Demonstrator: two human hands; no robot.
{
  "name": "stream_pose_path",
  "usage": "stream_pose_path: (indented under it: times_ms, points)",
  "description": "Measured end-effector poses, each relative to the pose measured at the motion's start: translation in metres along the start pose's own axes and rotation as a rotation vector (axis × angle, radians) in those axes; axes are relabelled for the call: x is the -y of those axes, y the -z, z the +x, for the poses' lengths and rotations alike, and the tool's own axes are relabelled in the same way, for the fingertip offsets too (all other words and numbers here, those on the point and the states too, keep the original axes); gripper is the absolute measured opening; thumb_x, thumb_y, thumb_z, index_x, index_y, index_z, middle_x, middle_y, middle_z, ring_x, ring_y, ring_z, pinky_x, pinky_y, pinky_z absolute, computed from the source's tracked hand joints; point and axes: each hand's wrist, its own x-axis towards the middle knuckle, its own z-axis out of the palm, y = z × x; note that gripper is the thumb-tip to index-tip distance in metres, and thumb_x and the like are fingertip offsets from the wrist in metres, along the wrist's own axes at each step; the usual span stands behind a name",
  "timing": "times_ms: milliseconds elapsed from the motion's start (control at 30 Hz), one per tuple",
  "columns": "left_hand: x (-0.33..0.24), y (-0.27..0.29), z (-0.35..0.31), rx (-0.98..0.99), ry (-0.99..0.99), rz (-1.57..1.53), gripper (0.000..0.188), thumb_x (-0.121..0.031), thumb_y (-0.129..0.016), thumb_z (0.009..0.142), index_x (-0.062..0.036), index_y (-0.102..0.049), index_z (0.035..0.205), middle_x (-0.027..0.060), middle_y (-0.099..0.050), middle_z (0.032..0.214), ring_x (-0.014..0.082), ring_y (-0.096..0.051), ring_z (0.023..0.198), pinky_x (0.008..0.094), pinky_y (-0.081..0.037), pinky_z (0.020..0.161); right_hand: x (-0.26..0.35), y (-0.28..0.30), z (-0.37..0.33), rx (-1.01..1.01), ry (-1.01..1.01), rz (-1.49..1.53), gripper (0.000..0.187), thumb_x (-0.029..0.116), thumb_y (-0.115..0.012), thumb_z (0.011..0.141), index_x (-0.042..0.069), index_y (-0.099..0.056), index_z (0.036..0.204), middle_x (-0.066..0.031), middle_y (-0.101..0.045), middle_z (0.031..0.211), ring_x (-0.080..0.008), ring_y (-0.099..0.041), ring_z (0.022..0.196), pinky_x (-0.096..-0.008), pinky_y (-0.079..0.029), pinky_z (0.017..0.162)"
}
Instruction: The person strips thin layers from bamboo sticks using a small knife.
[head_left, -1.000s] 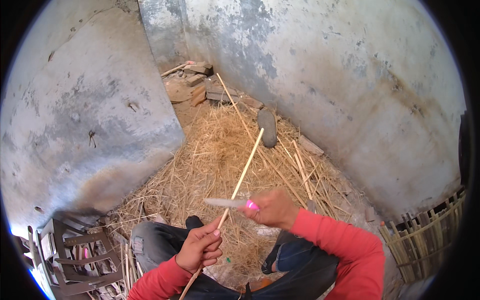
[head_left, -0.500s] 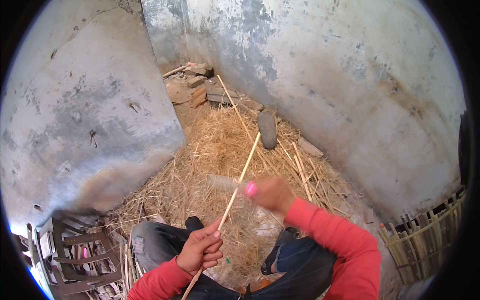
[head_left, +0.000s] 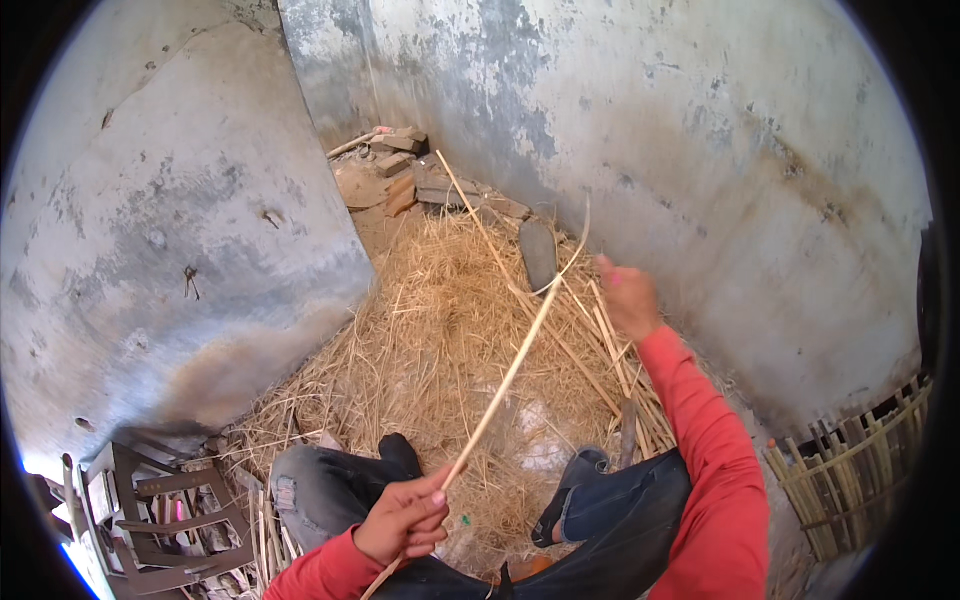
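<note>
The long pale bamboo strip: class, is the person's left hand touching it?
Touching. The head view shows the left hand closed around the long pale bamboo strip near its lower end, fingers wrapped on it with no gap.

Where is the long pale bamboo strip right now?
In the head view, the long pale bamboo strip runs from the left hand at lower centre up toward the right hand, above the straw pile.

Long red sleeves (head_left: 700, 420) on both arms; worn blue-grey jeans (head_left: 320, 490), frayed knee.
</note>
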Motion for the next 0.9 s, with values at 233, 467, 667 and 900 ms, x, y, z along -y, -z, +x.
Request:
stream_pose_path:
  times_ms: [233,467,667,900]
  points:
    - [0.004,0.005,0.013,-0.025,-0.158,0.087,0.047,-0.013,-0.049,0.109,-0.0163,-0.043,0.155,-0.0052,-0.028,0.062,0.0056,-0.024,0.048,0.0227,-0.022,0.043,0.086,0.044,-0.029,-0.005,0.029,0.32,0.06,0.049,-0.053,0.103,0.002,-0.066,0.068,-0.0141,-0.05,0.049,-0.0273,-0.049,0.046,-0.0433,-0.038,0.047]
    - [0.011,-0.004,0.03,-0.06,-0.333,0.272,0.048,-0.006,-0.05,0.108,-0.0099,-0.043,0.155,-0.0066,-0.034,0.063,0.0029,-0.028,0.047,0.0239,-0.024,0.043,0.168,0.022,-0.105,0.435,0.406,0.244,0.044,0.042,-0.064,0.097,0.012,-0.068,0.066,-0.011,-0.059,0.054,-0.0294,-0.06,0.046,-0.0424,-0.046,0.044]
    - [0.019,0.006,0.02,-0.17,-0.368,0.372,0.047,-0.003,-0.053,0.106,-0.0042,-0.046,0.152,-0.0071,-0.04,0.065,0.0026,-0.034,0.049,0.0242,-0.026,0.044,0.12,-0.006,-0.07,0.243,0.218,0.119,0.045,0.043,-0.056,0.101,0.013,-0.07,0.07,-0.014,-0.057,0.055,-0.032,-0.056,0.046,-0.0454,-0.043,0.046]
    - [0.028,0.018,0.006,-0.143,-0.314,0.197,0.048,-0.006,-0.051,0.107,-0.0069,-0.043,0.154,-0.0051,-0.038,0.064,0.004,-0.031,0.048,0.0239,-0.026,0.044,0.055,0.043,-0.015,-0.09,-0.084,0.247,0.055,0.041,-0.055,0.104,-0.004,-0.062,0.072,-0.0187,-0.051,0.056,-0.0206,-0.049,0.05,-0.0425,-0.039,0.052]
